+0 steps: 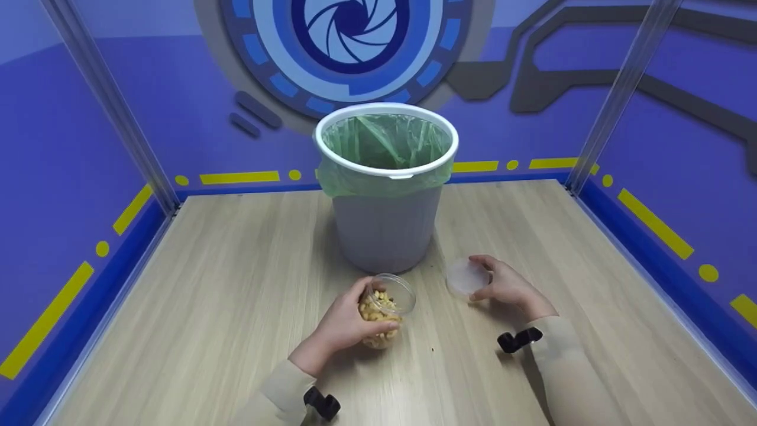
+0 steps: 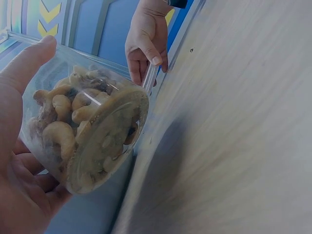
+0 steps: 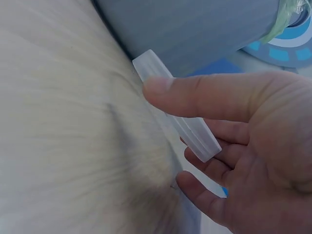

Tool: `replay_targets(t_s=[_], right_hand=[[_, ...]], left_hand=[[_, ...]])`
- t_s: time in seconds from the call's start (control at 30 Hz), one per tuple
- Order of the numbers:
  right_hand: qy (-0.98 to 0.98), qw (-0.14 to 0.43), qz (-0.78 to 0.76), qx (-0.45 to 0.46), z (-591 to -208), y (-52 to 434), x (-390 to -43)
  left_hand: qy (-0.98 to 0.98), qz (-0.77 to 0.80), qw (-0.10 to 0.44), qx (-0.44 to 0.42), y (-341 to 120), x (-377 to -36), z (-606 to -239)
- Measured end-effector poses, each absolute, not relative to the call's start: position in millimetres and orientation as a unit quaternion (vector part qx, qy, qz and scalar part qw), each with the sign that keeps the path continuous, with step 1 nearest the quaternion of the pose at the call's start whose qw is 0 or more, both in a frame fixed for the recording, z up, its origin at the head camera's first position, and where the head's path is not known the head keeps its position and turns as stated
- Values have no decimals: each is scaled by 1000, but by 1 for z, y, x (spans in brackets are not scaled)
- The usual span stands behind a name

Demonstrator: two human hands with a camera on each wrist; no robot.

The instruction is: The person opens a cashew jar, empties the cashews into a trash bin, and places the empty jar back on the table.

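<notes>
My left hand (image 1: 345, 322) grips a clear plastic jar (image 2: 87, 112) of cashew nuts (image 2: 61, 134), thumb on one side and fingers round the other. The jar has no lid on it and its mouth leans away to the right in the head view. In the left wrist view its base stands off the table, over a dark shadow. My right hand (image 1: 511, 290) pinches a translucent white screw lid (image 3: 178, 109) by its edge between thumb and fingers. The lid (image 1: 467, 278) is held close over the table, to the right of the jar.
A grey trash bin (image 1: 387, 231) with a white rim and a green bag (image 1: 384, 186) stands just beyond both hands on the wooden table (image 1: 248, 266). Blue printed walls (image 1: 53, 148) enclose the table's back and sides. A tiny dark speck (image 1: 432, 349) lies on the tabletop.
</notes>
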State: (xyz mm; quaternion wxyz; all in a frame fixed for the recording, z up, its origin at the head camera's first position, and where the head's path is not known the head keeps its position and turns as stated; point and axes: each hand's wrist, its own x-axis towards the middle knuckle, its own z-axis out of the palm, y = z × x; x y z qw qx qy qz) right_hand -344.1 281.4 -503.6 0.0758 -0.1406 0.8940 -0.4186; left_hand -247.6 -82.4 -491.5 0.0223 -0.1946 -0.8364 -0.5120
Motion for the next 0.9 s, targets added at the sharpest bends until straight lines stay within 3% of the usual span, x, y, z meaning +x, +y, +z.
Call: replay_targets(t_s=[0.9], right_hand=[[889, 80, -427, -145, -516, 284, -348]], left_hand=[[-837, -511, 20, -191, -83, -247, -491]])
